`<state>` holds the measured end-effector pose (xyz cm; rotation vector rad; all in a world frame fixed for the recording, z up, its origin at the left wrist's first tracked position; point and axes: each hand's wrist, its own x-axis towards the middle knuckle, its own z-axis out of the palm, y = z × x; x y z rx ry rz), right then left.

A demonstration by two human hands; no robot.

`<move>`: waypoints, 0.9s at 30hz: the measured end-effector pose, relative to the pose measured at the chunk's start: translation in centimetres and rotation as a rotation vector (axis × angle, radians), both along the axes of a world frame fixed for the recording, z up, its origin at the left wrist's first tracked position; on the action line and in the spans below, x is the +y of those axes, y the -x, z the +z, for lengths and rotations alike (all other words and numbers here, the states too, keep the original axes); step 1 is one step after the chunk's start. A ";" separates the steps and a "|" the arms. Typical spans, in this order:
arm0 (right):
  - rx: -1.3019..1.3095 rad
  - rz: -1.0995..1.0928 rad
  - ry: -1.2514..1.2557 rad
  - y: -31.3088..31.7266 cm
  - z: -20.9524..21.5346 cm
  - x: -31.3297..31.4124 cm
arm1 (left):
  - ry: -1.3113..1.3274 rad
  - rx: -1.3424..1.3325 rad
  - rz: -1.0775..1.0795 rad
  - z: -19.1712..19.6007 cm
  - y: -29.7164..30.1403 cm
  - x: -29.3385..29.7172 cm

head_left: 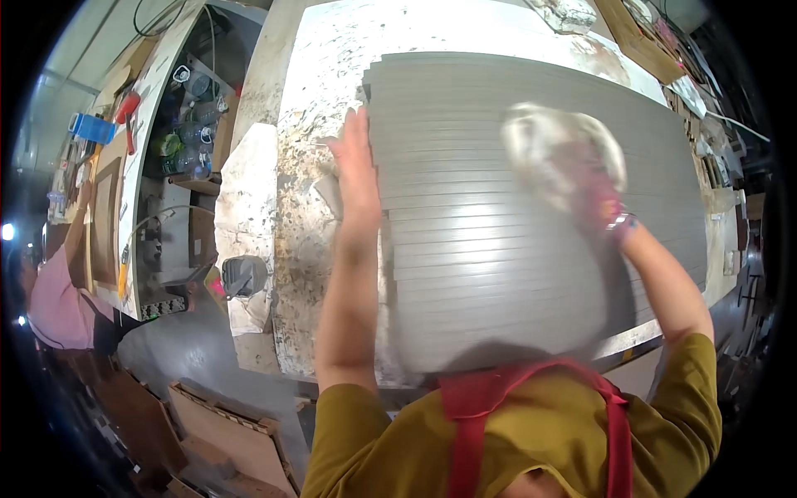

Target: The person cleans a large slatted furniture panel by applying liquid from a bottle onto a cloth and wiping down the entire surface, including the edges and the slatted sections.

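The left hand [355, 162] lies flat, fingers spread, on the nine o'clock edge of the stacked grey boards [515, 249], seemingly steadying them on the stained surface [303, 124]. At two o'clock, the right hand [602, 203] grips a blurred whitish cloth [552, 145] against the top board.

Brown cardboard boxes [224, 423], btm left
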<state>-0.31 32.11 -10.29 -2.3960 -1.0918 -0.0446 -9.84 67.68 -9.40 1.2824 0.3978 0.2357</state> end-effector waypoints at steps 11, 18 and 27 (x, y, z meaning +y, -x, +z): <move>-0.014 0.337 0.197 4.3 4.6 24.2 | 0.564 -0.307 -0.071 -3.3 0.2 3.4; -0.133 -0.142 -0.055 -4.4 -0.7 0.2 | 0.187 -0.213 0.129 -1.5 -6.8 5.8; -0.363 0.170 -0.176 -0.2 -0.7 18.3 | -0.149 -0.051 -0.028 -5.0 -10.0 6.3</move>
